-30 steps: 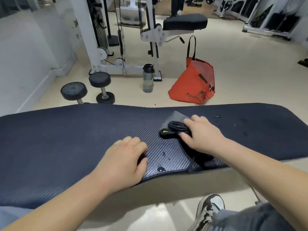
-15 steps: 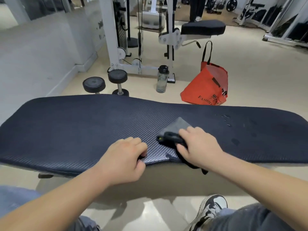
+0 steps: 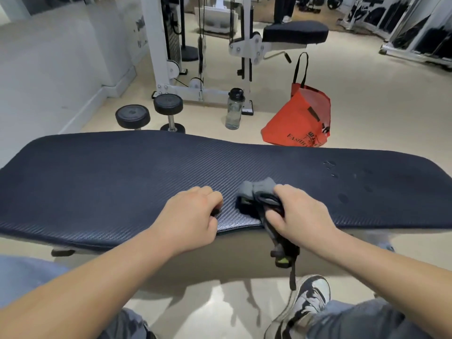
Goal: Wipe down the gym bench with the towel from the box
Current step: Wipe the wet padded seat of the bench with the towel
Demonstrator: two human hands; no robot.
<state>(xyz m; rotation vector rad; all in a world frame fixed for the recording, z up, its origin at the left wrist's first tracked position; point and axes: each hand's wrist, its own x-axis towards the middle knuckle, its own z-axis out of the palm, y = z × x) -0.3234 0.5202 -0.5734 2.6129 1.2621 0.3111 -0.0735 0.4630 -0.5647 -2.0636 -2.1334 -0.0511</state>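
The dark blue padded gym bench (image 3: 122, 182) runs across the view in front of me. My right hand (image 3: 298, 216) grips a bunched grey towel (image 3: 256, 189) at the bench's near edge; part of the towel hangs down over the edge with a black strap and a green tag. My left hand (image 3: 190, 218) rests on the near edge just left of the towel, fingers curled against the pad, nothing visible in them. Water droplets (image 3: 332, 170) dot the pad at the right.
On the floor behind the bench stand two dumbbells (image 3: 151, 113), a clear water bottle (image 3: 234, 108) and a red tote bag (image 3: 300, 118). A white cable machine (image 3: 200, 45) with a black seat stands further back. My shoe (image 3: 308, 302) is below the bench.
The towel has been gathered from flat into a bunch and drawn toward the near edge, with more hanging over it. The wet spots near my left hand are gone. The view shifted back and up.
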